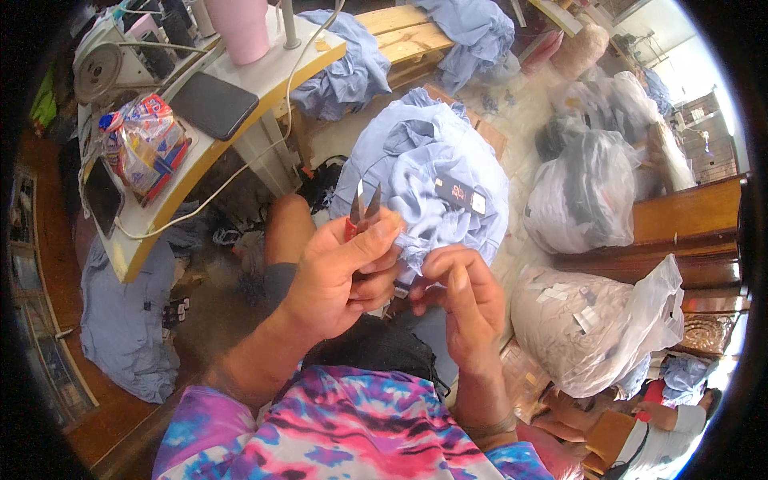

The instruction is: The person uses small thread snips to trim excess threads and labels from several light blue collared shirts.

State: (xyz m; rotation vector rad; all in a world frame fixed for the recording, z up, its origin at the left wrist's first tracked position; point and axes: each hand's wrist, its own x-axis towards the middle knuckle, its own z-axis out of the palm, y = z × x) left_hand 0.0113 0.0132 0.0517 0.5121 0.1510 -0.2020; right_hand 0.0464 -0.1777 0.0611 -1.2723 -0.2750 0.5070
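Observation:
Small red-handled thread snips [366, 210] are gripped in my left hand [340, 272], with their pointed blades upward and apart. The left thumb and forefinger also meet a gathered edge of a light blue garment [416, 172]. My right hand [472, 308] is closed at that same edge, its fingers curled and seeming to pinch the cloth; its fingertips are partly hidden. The garment lies in a rounded heap just beyond both hands. A dark hang tag [458, 194] with a white label rests on top of the cloth.
On the white table [276, 84] at left are a black phone [214, 105], a packaged snack [146, 144], a pink tumbler [240, 32] and a cable. Blue garments [128, 320] hang below. Stuffed plastic bags [588, 320] stand at right; another person [632, 436] sits at lower right.

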